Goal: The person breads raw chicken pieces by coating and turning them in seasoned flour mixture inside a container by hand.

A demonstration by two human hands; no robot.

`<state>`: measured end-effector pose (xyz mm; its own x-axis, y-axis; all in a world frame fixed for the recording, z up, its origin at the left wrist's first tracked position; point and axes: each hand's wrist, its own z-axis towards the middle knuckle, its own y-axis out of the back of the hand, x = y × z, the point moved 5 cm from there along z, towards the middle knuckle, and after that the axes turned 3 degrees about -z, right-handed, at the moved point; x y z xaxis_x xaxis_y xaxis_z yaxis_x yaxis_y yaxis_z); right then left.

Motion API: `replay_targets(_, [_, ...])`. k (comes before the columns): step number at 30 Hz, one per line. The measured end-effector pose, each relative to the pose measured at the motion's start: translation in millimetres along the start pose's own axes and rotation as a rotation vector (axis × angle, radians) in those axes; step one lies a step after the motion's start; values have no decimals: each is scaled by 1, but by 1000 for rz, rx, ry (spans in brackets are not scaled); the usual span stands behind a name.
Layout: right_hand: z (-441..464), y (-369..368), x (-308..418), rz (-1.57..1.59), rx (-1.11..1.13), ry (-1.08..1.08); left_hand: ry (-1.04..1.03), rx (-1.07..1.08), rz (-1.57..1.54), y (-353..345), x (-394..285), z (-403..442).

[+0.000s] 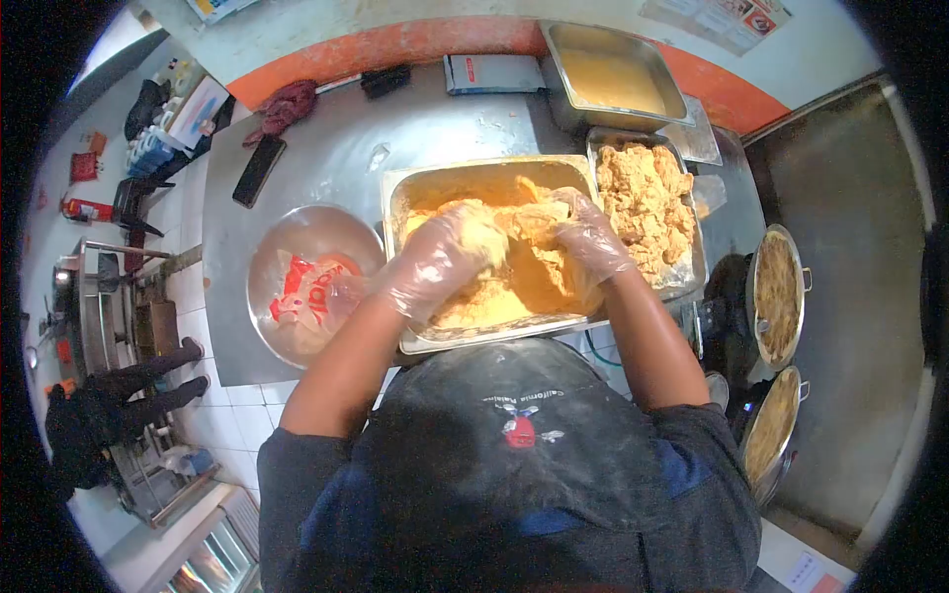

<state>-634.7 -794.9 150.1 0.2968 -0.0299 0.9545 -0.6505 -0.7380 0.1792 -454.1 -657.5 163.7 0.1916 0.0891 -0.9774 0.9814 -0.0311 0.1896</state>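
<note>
Steel table (346,133) against a wall, white above an orange band (346,67). Along the back: dark red cloth (287,104), small black item (386,80), flat grey box (494,74). Phone (260,171) near the left edge, nearer the person than the cloth.

Mid-table, nearest the body: deep tray (494,341) of yellow-orange flour (489,304). Both hands inside it, in clear gloves. Left hand (445,255) curled round a flour-caked lump (481,235), palm down. Right hand (591,237) closed on a coated piece (537,223), raised over the flour; view poor here, possibly more than one piece bunched together.

Left of the tray: steel bowl (267,242), a red-and-clear plastic bag (316,289) lying in it. Right: smaller tray (682,279) heaped with coated chunks (643,203), craggy, pale tan. Behind that, a deep pan (561,104) holding yellowish liquid or batter (613,81); cannot tell which.

Off the table's right side, two round pots (779,296) (773,435), contents brownish and foamy. Far left, beyond the floor tiles (232,430): another person (109,405) in dark clothes by a metal rack (168,474); red extinguisher (89,210) farther up.
</note>
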Motion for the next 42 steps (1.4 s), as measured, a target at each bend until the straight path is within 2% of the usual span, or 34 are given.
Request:
replay_targets(1, [-3,-5,-11,389,-64,-56,18,-41,-221,1,0,-6])
replay_targets(2, [-6,-11,-19,424,-111,-98,57,-159,-416,4,9,-8])
replay_targets(3, [-3,-13,-20,423,-112,-96,95,-277,-611,7,15,-11])
replay_targets(4, [-1,-12,-18,20,-141,-42,143,-319,-796,4,15,-14])
replay_targets(6, [-3,-15,-13,-482,-187,26,95,-310,-714,5,15,-16])
replay_targets(7, [-5,-17,-17,-481,-196,28,47,-303,-634,6,10,-17])
replay_targets(8, [-5,-17,-19,-443,-244,79,224,-304,-860,0,15,-23])
replay_targets(10, [-10,-19,-16,-407,-301,134,252,-291,-899,0,-11,-31])
replay_targets(11, [-15,-23,-21,-239,-298,48,288,-284,-941,-3,-16,-33])
replay_targets(12, [-20,-28,-23,-69,-295,-36,185,-295,-905,-3,-16,-30])
replay_targets(13, [-24,-32,-18,-70,-304,-35,183,-285,-905,-4,-13,-29])
replay_targets(15, [-32,-42,-17,188,-271,-200,103,-248,-813,-3,-17,-28])
replay_targets(17, [-30,-37,-53,222,-272,-145,111,-240,-732,-7,-20,-29])
replay_targets(18, [-26,-45,-37,66,-219,62,122,-245,-651,-8,-21,-30])
replay_targets(20, [-37,-53,-39,386,-168,-160,69,-224,-626,-12,-14,-31])
replay_targets(21, [-38,-57,-28,389,-178,-158,18,-216,-602,-13,-14,-31])
replay_targets(23, [-35,-70,-8,112,31,41,45,-227,-561,-16,-11,-27])
replay_targets(25, [-40,-74,-10,44,-18,104,72,-238,-521,-14,-1,-20])
replay_targets(27, [-52,-70,-12,88,-168,-77,-5,-190,132,-7,14,-12])
replay_targets(28, [-56,-63,-1,83,-170,-78,-8,-190,127,-5,5,-15])
replay_targets(30, [-61,-42,34,-830,-177,159,18,-285,293,3,-9,-23])
replay_targets(31, [-56,-33,32,-835,-172,161,18,-290,289,5,-7,-27])
replay_targets(33, [-46,-26,4,-1080,66,-160,-181,-264,253,9,-11,-38])
replay_targets(34, [-48,-32,4,-1097,224,-227,-179,-271,249,12,-3,-41])
replay_targets(35, [-44,-31,-15,-1105,230,-225,-224,-217,315,10,6,-41])
replay_targets(36, [-36,-31,-47,-1244,267,-127,-244,-200,345,10,9,-44])
replay_targets(37, [-36,-45,-33,-1380,306,-24,-265,-184,374,10,8,-48])
replay_targets(38, [-34,-44,-28,-1324,305,-321,-301,-228,473,10,5,-58])
replay_targets(40, [-31,-55,-22,-1412,403,-287,-320,-279,569,8,-3,-70])
replay_targets(42, [-29,-55,-29,-1484,492,-250,-294,-218,667,2,-6,-75])
